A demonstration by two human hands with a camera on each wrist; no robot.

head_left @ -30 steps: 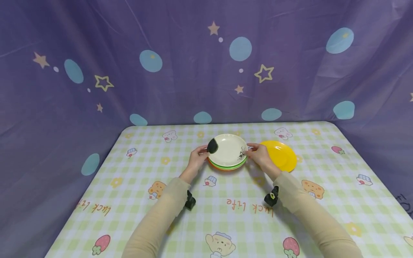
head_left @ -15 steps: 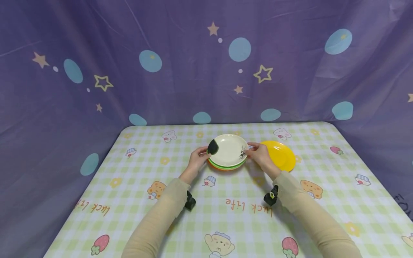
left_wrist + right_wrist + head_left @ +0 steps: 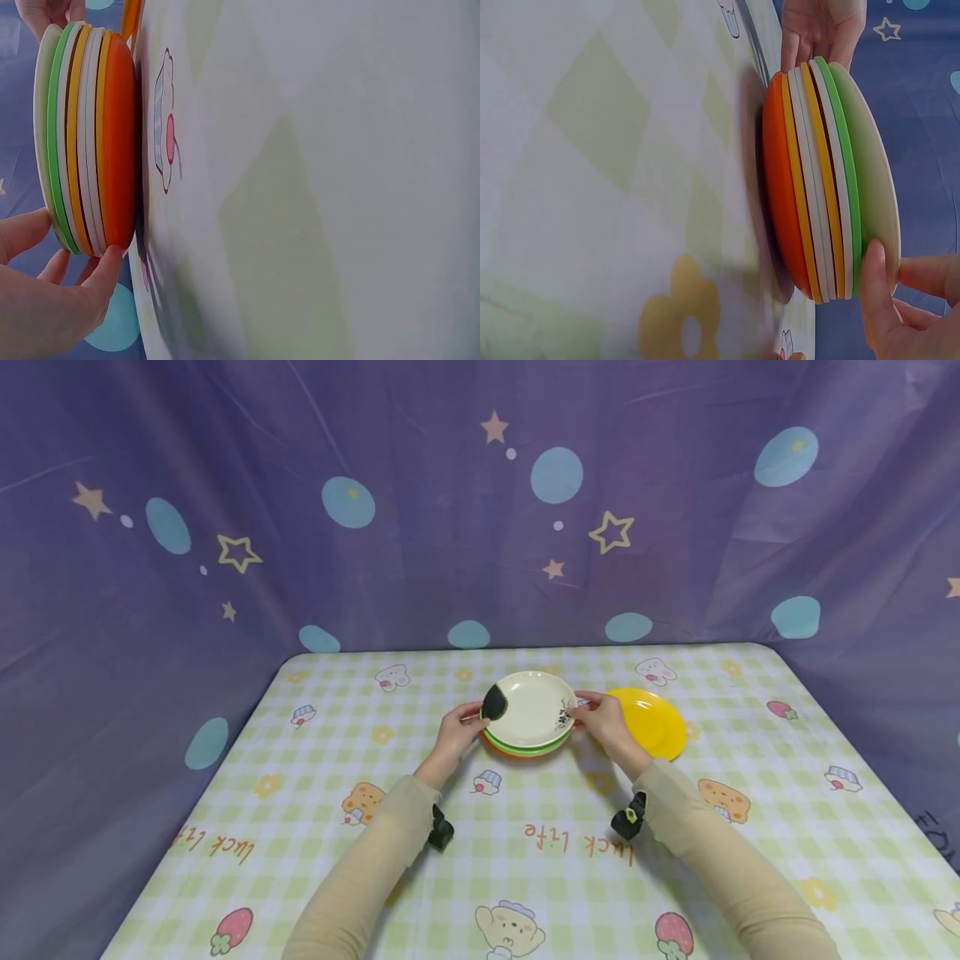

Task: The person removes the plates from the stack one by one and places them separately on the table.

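A stack of round plates rests on the table, its top one a white plate [image 3: 531, 710] with a dark green patch and a small dark floral print. Directly beneath is a green plate [image 3: 838, 127]; white and yellow plates alternate lower, down to an orange plate [image 3: 118, 142] at the bottom. My left hand [image 3: 454, 732] grips the stack's left edge, thumb near the top rim and fingers reaching down to the orange plate. On the opposite side, my right hand [image 3: 606, 725] pinches the white plate's rim between thumb and fingers.
Beside my right hand lies a separate yellow plate [image 3: 656, 723], partly behind that hand. A checked tablecloth [image 3: 517, 877] with cartoon prints covers the table. Behind its far edge hangs a purple curtain [image 3: 435, 568].
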